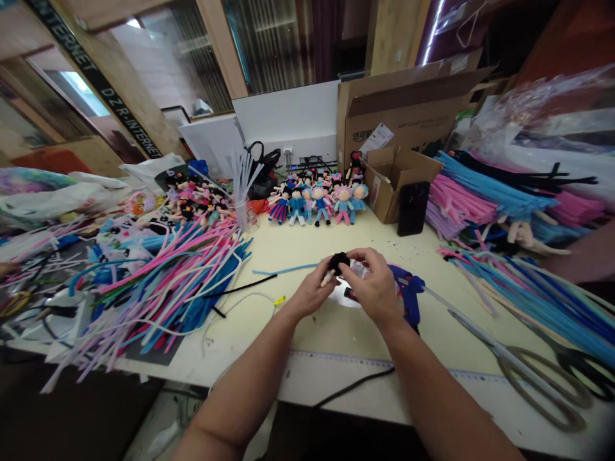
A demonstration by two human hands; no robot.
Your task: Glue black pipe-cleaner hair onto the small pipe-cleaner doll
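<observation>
Over the middle of the table, my left hand (312, 291) is closed around a small pipe-cleaner doll (339, 262) with a fuzzy black top and a pale part below. My right hand (377, 288) pinches the doll's black top from the other side. Part of the doll is hidden by my fingers. Just right of my right hand lies a blue glue gun (408, 288), partly covered by that hand. A light blue pipe cleaner (283, 269) and a black one (240, 285) lie left of my hands.
Pipe cleaners (158, 288) are heaped at left, with more bundles (494, 186) at right. Finished dolls (317, 198) stand at the back beside cardboard boxes (394, 115) and a black phone (413, 208). Large scissors (523, 371) lie at front right, near a ruler strip (336, 360).
</observation>
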